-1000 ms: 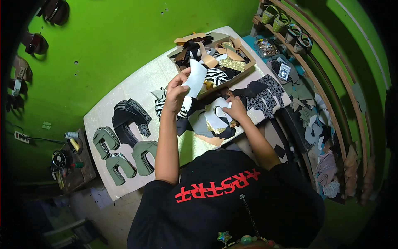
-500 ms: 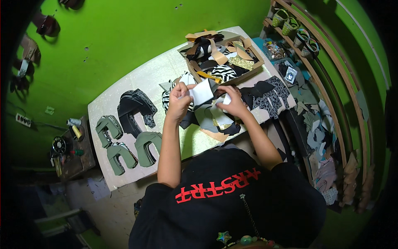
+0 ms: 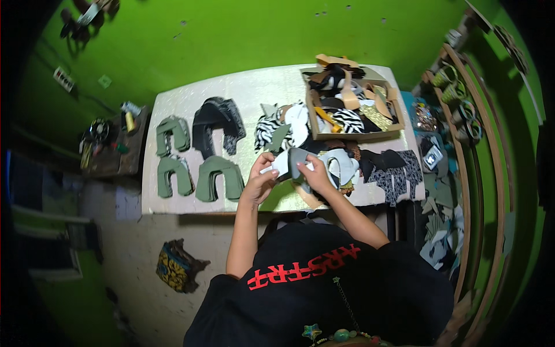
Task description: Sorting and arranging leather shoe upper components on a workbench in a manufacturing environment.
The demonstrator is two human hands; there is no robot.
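1. Here, a person in a black T-shirt (image 3: 324, 243) with red lettering works at the near side of a pale, shiny-topped worktable (image 3: 254, 79).
2. The left hand (image 3: 263, 180) is clamped on a white cutout (image 3: 280, 164), pinched between thumb and fingers.
3. Beside it, the right hand (image 3: 315, 174) grips a grey cutout (image 3: 298, 158), thumb pressed to its near face. Both cutouts are held up over the table's near side, between the two hands; whether they are joined cannot be told.
4. At left on the table are three stacks of olive-green U-shaped cutouts (image 3: 219, 168), with a larger black U-shaped stack (image 3: 210, 118) on the far side.
5. Just beyond the hands lie zebra-print pieces (image 3: 266, 132), an olive scrap on top.
6. At far right, a cardboard box (image 3: 358, 136) brims with offcuts: tan strips (image 3: 349, 97), gold glitter material (image 3: 376, 117) and a yellow strip (image 3: 328, 120).
7. Right of the hands, pale cutouts (image 3: 345, 166) lie near black pieces with a white pattern (image 3: 391, 181).
8. At left, thread spools (image 3: 129, 122) stand on a small wooden table (image 3: 130, 154); a patterned cloth bundle (image 3: 174, 268) lies on the floor, nearer.
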